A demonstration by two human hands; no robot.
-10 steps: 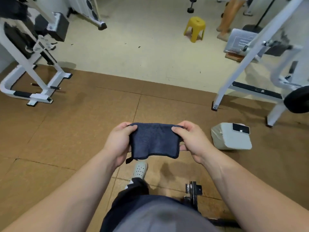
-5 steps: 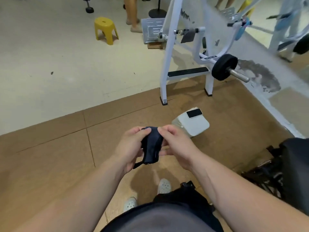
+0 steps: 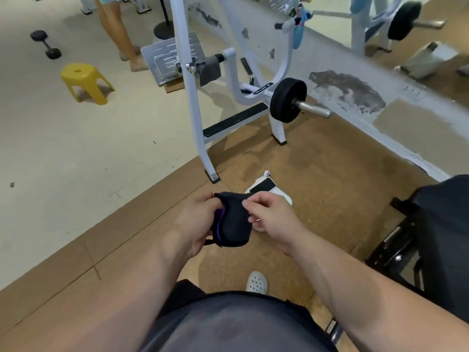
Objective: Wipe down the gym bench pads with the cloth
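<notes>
Two bare hands hold a soft, dark cloth [image 3: 233, 224], bunched up, above the brown cork-like floor [image 3: 330, 174]. The left hand [image 3: 195, 222] grips its left side; the right hand [image 3: 272, 221] pinches the top edge with curled fingers [image 3: 253, 201]. A black padded bench [image 3: 444, 224] stands to the right, apart from the cloth. Beyond the cloth are a white box [image 3: 278, 193], a white metal weight machine [image 3: 193, 102] and a yellow plastic stool [image 3: 85, 81].
</notes>
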